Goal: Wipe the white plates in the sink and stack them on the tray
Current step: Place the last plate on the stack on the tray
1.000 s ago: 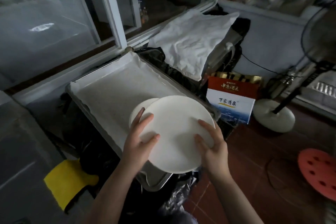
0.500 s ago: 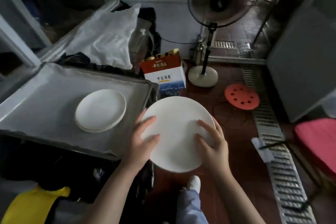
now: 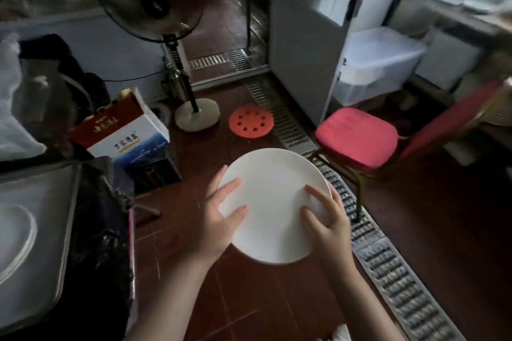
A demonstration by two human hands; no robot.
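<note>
Both hands hold one white plate point(image 3: 273, 202) over the brown tiled floor point(image 3: 249, 307), near the middle of the view. The left hand point(image 3: 219, 219) grips its left edge, with the thumb and a finger lying on the upper face and the other fingers hidden under the rim. The right hand point(image 3: 327, 219) grips the right edge the same way, fingers curled onto the top. The plate is roughly level, tilted slightly toward the viewer.

At the left edge sits the metal tray point(image 3: 66, 230), with a stack of white plates point(image 3: 13, 241) on it, well apart from the held plate. Farther off stand a red and white box point(image 3: 130, 135), a standing fan point(image 3: 166, 25), a round red stool point(image 3: 251, 122) and, to the right, a red cushioned chair point(image 3: 360, 137) beside a floor drain grate point(image 3: 388, 257).
</note>
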